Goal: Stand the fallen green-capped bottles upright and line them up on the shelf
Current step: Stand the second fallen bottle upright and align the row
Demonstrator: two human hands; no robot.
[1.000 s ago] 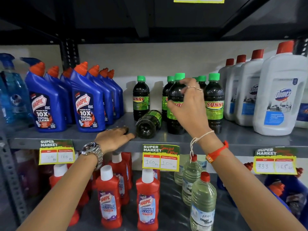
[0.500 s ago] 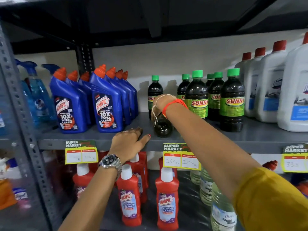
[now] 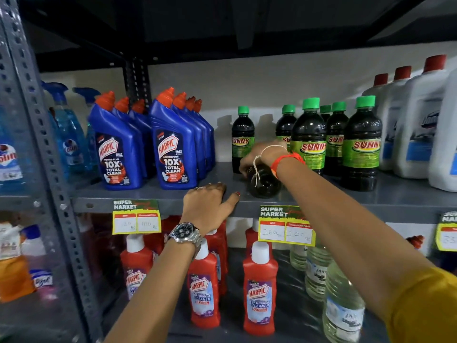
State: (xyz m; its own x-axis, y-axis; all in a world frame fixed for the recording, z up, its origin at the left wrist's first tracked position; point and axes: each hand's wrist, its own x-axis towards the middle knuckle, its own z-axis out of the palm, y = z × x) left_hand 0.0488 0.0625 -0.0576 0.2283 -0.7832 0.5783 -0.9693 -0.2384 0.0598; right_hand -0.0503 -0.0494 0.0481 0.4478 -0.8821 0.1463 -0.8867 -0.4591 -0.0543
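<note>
One dark green-capped Sunny bottle (image 3: 263, 185) lies on its side on the grey shelf (image 3: 395, 194), its base pointing at me. My right hand (image 3: 259, 154) reaches over it and wraps its far part; the fingers are mostly hidden. Several more Sunny bottles stand upright: one alone (image 3: 242, 134) at the left, and a cluster (image 3: 359, 144) at the right. My left hand (image 3: 207, 204) rests flat on the shelf's front edge, fingers spread, holding nothing.
Blue Harpic bottles (image 3: 173, 147) stand left of the Sunny ones, white Domex bottles (image 3: 418, 134) to the right. Red Harpic bottles (image 3: 258, 290) and clear bottles (image 3: 341, 310) fill the shelf below. A metal upright (image 3: 37, 134) stands at the left.
My right hand left an upright bottle in the right cluster and reached down and left onto the fallen bottle. The left hand stayed on the shelf edge. The camera shifted left.
</note>
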